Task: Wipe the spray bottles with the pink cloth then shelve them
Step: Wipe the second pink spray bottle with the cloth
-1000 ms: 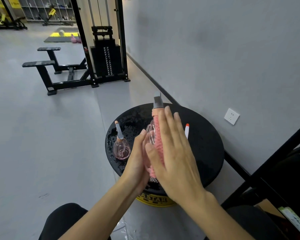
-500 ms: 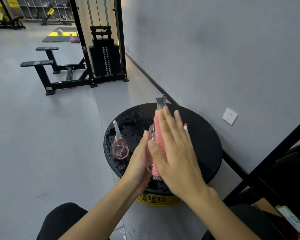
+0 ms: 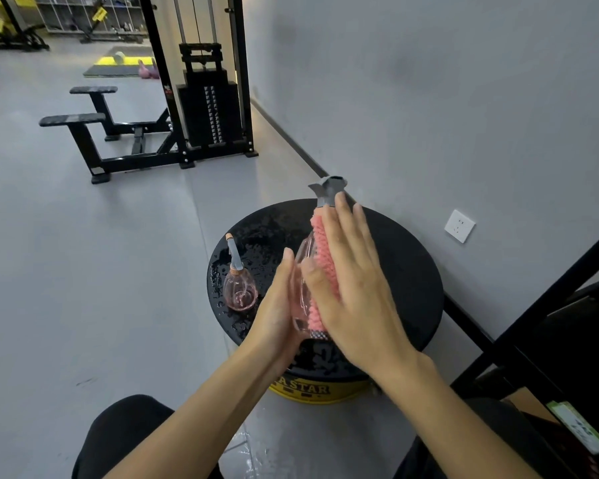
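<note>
Spray bottle sandwiched btw two flat palms, above the near side of the black round stool top

Bottle's long axis runs near upright, leaning a bit away from the person: grey spray head up and far, base down by the heels of the hands; can't tell if the base touches the stool. L hand lies flat on the bottle's left side, fingers straight. R hand is spread and presses the pink cloth along the right side, so it looks like the wiping hand. Body is clear pinkish plastic and round-bellied, prob slippery w/ no curled grip on it. Second bottle stands on the stool's left part, well apart. Black rack sits to the right, nearer the R hand
</note>
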A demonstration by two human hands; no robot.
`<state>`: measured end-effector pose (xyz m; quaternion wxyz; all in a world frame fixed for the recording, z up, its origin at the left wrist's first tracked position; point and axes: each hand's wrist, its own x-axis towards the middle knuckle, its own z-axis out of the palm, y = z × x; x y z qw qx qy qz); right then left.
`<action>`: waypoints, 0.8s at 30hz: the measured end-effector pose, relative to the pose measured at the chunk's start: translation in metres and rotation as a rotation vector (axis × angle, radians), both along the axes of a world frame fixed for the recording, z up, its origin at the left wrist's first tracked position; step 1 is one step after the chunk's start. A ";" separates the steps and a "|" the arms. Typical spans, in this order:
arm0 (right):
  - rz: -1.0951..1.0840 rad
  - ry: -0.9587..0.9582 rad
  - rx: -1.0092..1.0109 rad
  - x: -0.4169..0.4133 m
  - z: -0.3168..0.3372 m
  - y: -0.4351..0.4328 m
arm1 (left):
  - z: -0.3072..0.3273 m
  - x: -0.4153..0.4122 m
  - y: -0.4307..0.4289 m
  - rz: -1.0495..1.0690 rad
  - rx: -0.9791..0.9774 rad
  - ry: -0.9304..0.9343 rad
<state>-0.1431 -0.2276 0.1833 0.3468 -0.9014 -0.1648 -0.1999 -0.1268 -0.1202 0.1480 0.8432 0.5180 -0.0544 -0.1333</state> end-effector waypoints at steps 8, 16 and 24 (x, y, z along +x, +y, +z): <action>-0.074 0.031 -0.069 -0.029 -0.020 0.008 | -0.002 0.001 -0.005 0.044 -0.007 0.004; -0.074 0.032 -0.058 -0.003 -0.006 -0.006 | -0.003 -0.003 -0.013 0.016 0.013 -0.010; -0.039 0.031 -0.063 -0.023 -0.024 0.004 | -0.004 0.001 -0.005 0.028 -0.002 0.059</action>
